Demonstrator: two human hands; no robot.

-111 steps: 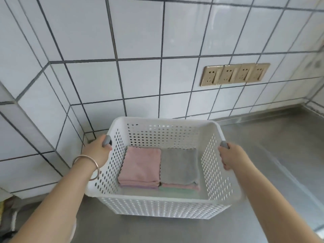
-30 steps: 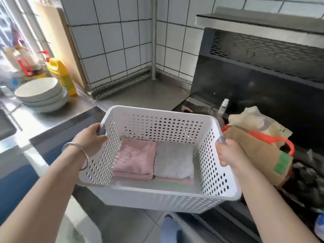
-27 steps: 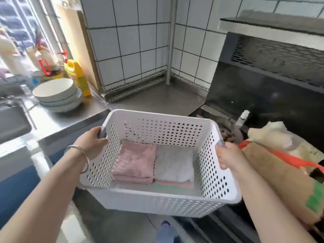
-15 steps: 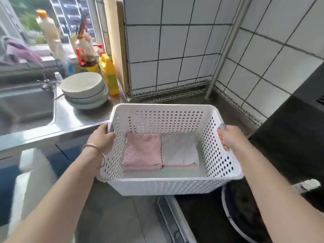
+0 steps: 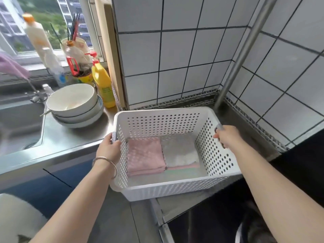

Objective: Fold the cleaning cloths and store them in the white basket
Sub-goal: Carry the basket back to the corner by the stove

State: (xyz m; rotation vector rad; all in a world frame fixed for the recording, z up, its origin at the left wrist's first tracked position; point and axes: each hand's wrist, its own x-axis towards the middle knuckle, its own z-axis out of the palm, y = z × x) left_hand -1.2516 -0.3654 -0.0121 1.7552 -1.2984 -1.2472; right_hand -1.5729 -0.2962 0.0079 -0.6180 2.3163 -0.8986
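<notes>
The left hand [image 5: 109, 149] grips the left rim of the white basket [image 5: 163, 188], with its thumb hooked over the top edge and its fingers curled round the outside. A thin metal bangle [image 5: 105, 163] sits on that wrist. The right hand [image 5: 228, 137] holds the right rim the same way, with its fingers wrapped round the grey handle there. The basket is between the two hands, in the middle of the scene, over the near edge of the steel counter [image 5: 70, 137]. I cannot tell if its bottom touches the counter. The basket has many small round holes in its walls. Inside it lie the folded cloths, flat on the bottom. A pink cloth [image 5: 144, 155] is on top of the left pile. A grey cloth [image 5: 178, 151] is on top of the right pile, just beside the pink one and touching it. Under the grey one peeks another pink cloth, and a pale green cloth [image 5: 182, 171] shows at the near side. To the far left of the basket, white bowls [image 5: 73, 106] are stacked on the counter, next to a sink [image 5: 19, 120]. A yellow bottle [image 5: 102, 85] stands just behind the bowls, near a window [image 5: 52, 23]. White wall tiles [image 5: 175, 58] rise behind the basket. A shiny metal pole [image 5: 245, 50] stands in the far corner, to the right. A dark stove top [image 5: 219, 216] is near, on the right, partly under the right arm.
</notes>
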